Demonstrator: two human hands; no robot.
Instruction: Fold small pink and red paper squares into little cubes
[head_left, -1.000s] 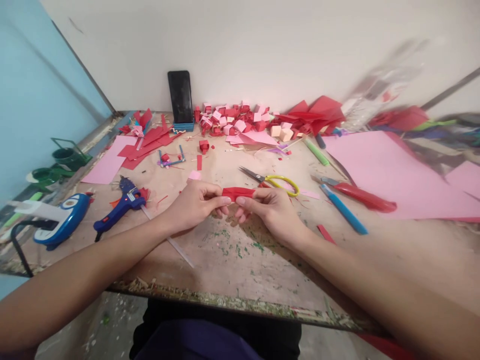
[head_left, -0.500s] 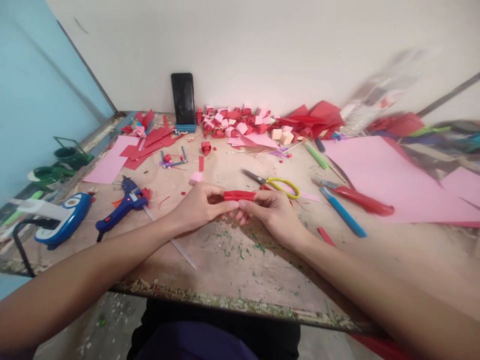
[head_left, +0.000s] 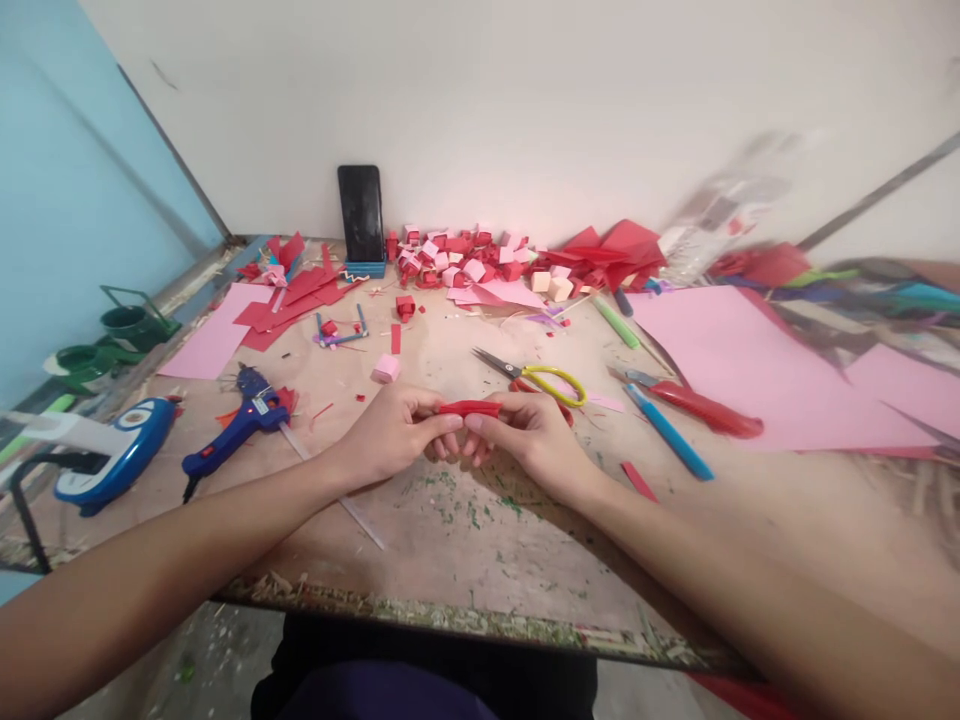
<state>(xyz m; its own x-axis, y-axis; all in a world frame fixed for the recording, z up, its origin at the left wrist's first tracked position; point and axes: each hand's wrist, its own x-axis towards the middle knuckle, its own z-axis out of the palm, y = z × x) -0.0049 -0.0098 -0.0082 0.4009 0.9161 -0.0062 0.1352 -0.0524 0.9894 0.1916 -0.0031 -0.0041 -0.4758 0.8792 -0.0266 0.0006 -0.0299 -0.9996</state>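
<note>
Cluttered with paper scraps, the worktable (head_left: 465, 520) carries a blue glue gun (head_left: 236, 428) at left, while mid-table the left hand (head_left: 390, 435) and right hand (head_left: 536, 440) each pinch an end of a red paper strip (head_left: 470, 408), apparently mid-fold, with yellow-handled scissors (head_left: 540, 378) just beyond.

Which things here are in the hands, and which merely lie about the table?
In hand: red paper strip, pinched between left hand and right hand.

Lying about: scissors, glue gun, blue pen, red cutter, phone, pink sheet, pile of paper cubes.
</note>
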